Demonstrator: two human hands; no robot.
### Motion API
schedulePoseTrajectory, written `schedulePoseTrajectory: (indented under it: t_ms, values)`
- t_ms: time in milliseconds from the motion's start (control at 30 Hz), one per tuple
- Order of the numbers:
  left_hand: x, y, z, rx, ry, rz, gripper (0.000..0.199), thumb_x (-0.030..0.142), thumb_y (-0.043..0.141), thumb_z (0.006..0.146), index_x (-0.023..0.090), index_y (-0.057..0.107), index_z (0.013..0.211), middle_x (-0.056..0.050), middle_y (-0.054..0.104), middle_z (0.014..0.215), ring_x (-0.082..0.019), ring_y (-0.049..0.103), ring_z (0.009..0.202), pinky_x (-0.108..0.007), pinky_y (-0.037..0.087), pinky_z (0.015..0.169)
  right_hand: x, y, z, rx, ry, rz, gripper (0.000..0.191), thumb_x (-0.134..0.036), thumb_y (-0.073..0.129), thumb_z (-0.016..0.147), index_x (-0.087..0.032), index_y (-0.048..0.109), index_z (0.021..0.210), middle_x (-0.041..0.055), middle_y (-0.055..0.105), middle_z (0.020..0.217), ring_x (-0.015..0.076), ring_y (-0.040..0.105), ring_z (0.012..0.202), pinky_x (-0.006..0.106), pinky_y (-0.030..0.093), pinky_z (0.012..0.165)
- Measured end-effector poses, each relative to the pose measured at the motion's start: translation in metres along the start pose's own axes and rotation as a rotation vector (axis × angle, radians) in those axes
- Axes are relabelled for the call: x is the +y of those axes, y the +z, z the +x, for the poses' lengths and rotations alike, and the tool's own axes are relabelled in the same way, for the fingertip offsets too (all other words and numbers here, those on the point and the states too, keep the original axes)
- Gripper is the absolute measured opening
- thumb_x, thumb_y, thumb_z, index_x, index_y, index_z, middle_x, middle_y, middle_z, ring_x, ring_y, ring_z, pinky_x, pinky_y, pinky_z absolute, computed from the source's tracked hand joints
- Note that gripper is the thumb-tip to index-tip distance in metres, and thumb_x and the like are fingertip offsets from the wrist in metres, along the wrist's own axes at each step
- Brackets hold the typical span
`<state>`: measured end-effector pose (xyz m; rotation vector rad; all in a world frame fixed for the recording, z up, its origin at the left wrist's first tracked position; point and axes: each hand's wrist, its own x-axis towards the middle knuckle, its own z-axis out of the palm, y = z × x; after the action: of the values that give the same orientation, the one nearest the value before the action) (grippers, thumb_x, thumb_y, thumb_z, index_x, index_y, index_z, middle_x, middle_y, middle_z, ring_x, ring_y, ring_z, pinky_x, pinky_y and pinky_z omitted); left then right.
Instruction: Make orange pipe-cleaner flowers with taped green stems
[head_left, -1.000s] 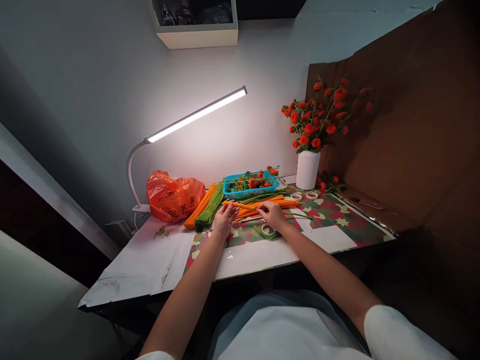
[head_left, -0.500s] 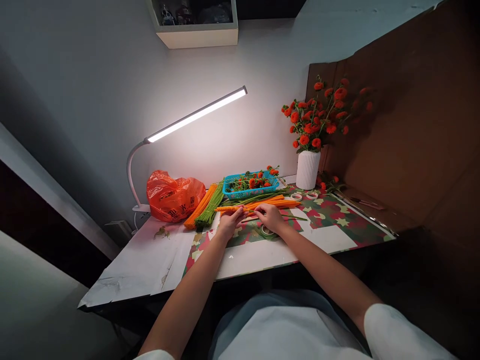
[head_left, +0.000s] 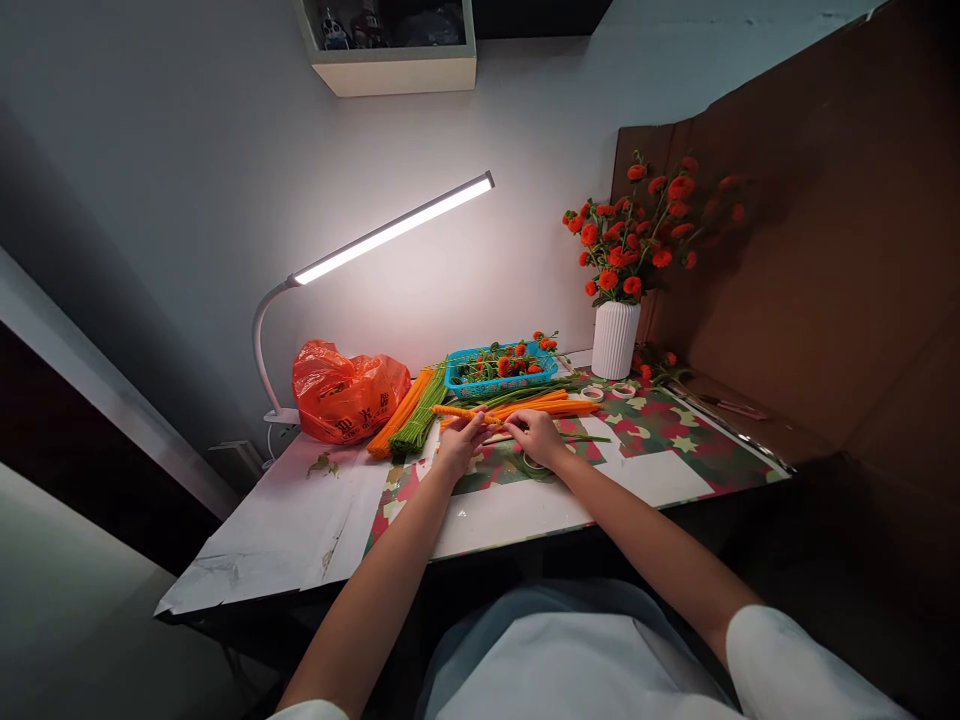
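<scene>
An orange pipe cleaner (head_left: 447,410), twisted along its length, is held above the table. My left hand (head_left: 460,446) grips its middle, and its left end sticks out past the fingers. At its right end, my right hand (head_left: 540,438) pinches with thumb and fingertips; the exact grip point is partly hidden. Beneath the right hand lies a thin green stem (head_left: 592,438), with a roll of green tape (head_left: 534,462) just below. Loose orange pipe cleaners (head_left: 559,402) spread behind both hands.
Orange (head_left: 403,412) and green pipe cleaner bundles (head_left: 421,418) lie left, beside a red plastic bag (head_left: 345,395). Behind are a blue basket (head_left: 501,384) of flowers, a white vase (head_left: 616,340) and tape rolls (head_left: 592,394). A lamp (head_left: 394,232) reaches overhead; cardboard (head_left: 810,240) stands right.
The left end of the orange pipe cleaner has tipped up a little. My right hand's fingers have shifted slightly left, and both hands keep their hold.
</scene>
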<state>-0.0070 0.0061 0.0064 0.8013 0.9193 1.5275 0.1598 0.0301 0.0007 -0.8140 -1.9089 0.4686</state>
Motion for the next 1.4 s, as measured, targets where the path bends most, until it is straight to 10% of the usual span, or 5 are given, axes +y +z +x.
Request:
schedulePoseTrajectory:
  t_ms: [200,1400]
  values:
    - [0.006,-0.0042,0.0072,0.205,0.103,-0.13,0.014,0.024,0.064,0.083,0.012,0.064,0.09,-0.007,0.072,0.085,-0.008,0.068,0.065,-0.015,0.052,0.06,0.0024,-0.0022,0.0009,0.034,0.031,-0.029,0.012,-0.018,0.057,0.08,-0.017,0.065,0.071,0.0032,0.067,0.066,0.015,0.058,0.06,0.025,0.042,0.058]
    - [0.0034,-0.0006,0.0039,0.089,0.09,-0.022,0.024,0.033,0.066,0.08,0.012,0.062,0.091,-0.007,0.071,0.084,-0.007,0.063,0.054,-0.016,0.05,0.052,-0.0022,-0.0025,-0.001,0.01,0.044,-0.08,0.011,-0.015,0.059,0.077,-0.017,0.065,0.069,0.0024,0.066,0.064,0.0142,0.057,0.058,0.024,0.039,0.055]
